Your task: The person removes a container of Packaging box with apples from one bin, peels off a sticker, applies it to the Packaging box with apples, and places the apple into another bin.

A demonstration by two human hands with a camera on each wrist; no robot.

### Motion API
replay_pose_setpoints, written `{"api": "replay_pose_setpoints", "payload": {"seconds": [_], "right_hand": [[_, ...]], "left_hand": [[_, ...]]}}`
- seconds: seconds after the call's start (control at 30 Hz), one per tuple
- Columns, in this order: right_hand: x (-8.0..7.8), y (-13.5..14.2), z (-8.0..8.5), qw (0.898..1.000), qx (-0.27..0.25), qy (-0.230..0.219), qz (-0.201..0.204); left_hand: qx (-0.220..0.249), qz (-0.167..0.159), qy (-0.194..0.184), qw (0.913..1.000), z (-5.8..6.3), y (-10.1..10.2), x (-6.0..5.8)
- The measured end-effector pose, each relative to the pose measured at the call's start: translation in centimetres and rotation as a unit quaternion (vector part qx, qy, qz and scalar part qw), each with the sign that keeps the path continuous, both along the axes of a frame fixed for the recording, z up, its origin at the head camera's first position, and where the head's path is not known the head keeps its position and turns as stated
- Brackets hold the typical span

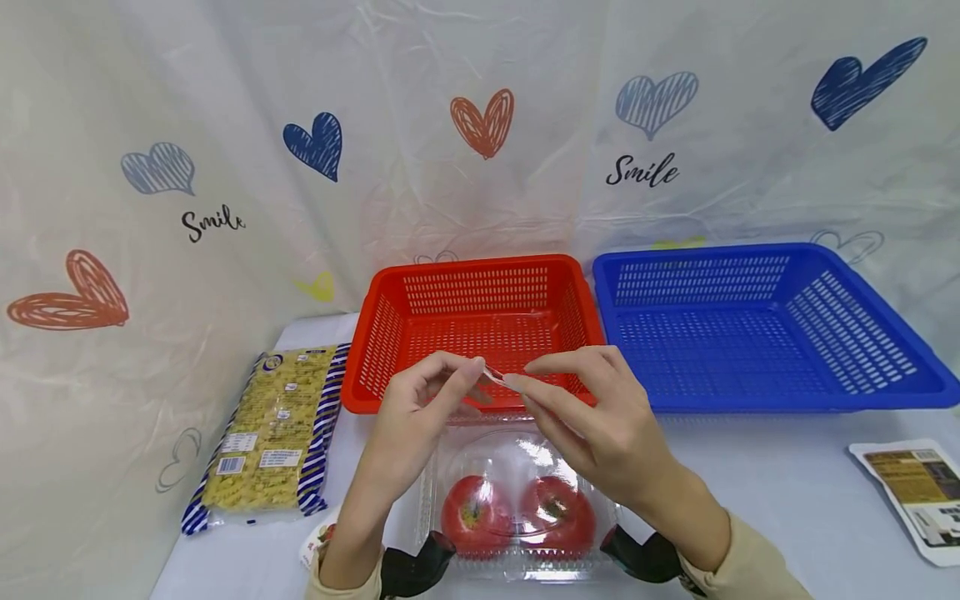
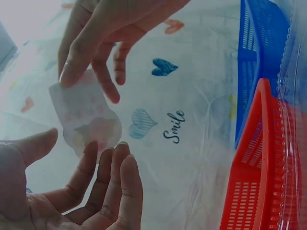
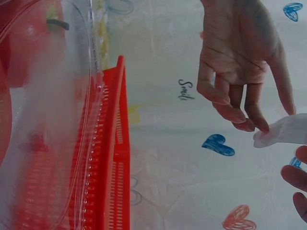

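A thin white label (image 2: 86,112) with a pale fruit print is held up between both hands, seen edge-on in the head view. My right hand (image 1: 600,408) pinches its upper edge between thumb and fingers. The left hand (image 1: 423,400) touches the opposite end with a fingertip; its fingers are spread, and in the left wrist view the thumb stands apart from the label. Below the hands sits a clear plastic clamshell box (image 1: 431,500) with two red apples (image 1: 476,512) inside, its lid down over them.
Behind the box stand a red basket (image 1: 360,358) and a blue basket (image 1: 750,408). A bag of yellow pasta (image 1: 262,433) lies at left. A small printed label (image 1: 313,540) is partly hidden by the left forearm. At far right lies a flat pouch (image 1: 911,500).
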State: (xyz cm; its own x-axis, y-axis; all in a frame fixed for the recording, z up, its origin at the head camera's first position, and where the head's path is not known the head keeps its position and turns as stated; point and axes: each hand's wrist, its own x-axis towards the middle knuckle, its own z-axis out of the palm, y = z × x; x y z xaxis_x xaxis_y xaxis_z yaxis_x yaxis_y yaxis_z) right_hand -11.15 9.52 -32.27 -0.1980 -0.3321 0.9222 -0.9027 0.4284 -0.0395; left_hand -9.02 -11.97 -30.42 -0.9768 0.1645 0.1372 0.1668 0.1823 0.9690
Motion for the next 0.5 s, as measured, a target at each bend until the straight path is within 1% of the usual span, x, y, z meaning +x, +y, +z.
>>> {"api": "replay_pose_setpoints", "payload": {"seconds": [0.13,0.2,0.33,0.5], "right_hand": [[0.14,-0.24,-0.16,0.999,0.035,0.03,-0.006],[0.23,-0.34,-0.26,0.998,0.048,0.029,-0.006],[0.3,-0.55,-0.57,0.998,0.057,0.005,0.005],[0.32,-0.69,-0.95,0.997,0.067,-0.044,0.017]], "left_hand": [[0.004,0.011,-0.017,0.9998,-0.14,0.03,-0.13],[0.012,0.018,-0.019,0.9996,-0.2,0.07,-0.13],[0.029,0.029,-0.012,0.9991,-0.37,0.08,-0.15],[0.024,0.035,0.009,0.9991,-0.55,0.0,-0.34]]}}
